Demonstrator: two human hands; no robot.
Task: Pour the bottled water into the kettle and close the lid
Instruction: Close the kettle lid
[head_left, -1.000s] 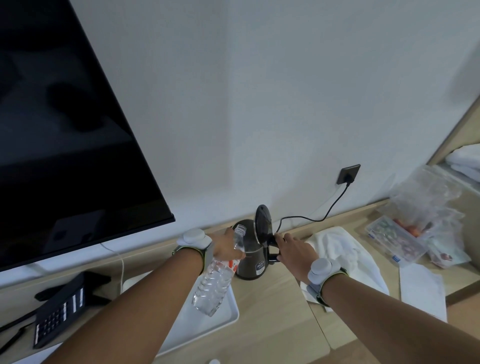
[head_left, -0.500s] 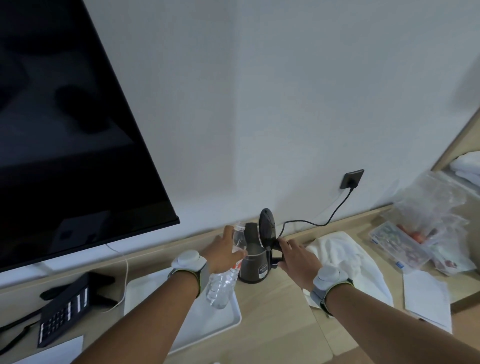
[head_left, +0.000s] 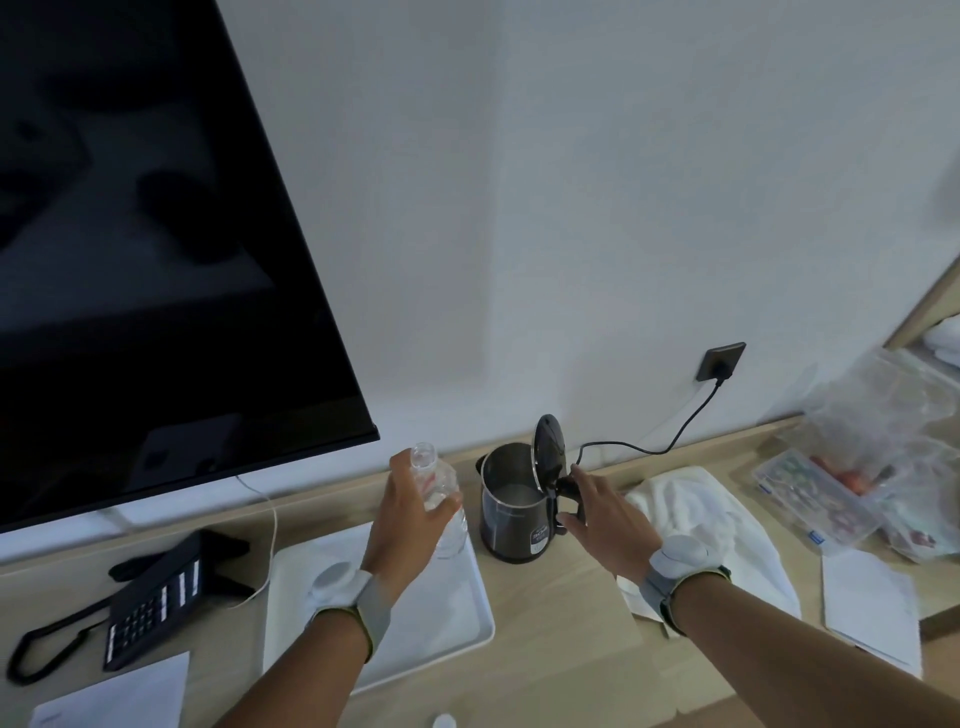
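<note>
At frame center the left hand (head_left: 410, 512) wraps the uncapped bottle (head_left: 439, 493) upright above the white tray (head_left: 457, 623). Right-hand fingers (head_left: 597, 512) curl around the handle of the kettle (head_left: 511, 512), lid (head_left: 549, 449) standing open. Bare counter (head_left: 561, 613) lies below it.

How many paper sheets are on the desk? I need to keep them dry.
2: one sheet at the bottom left near the phone, another sheet at the right beside the towel. Others may lie outside view.
</note>
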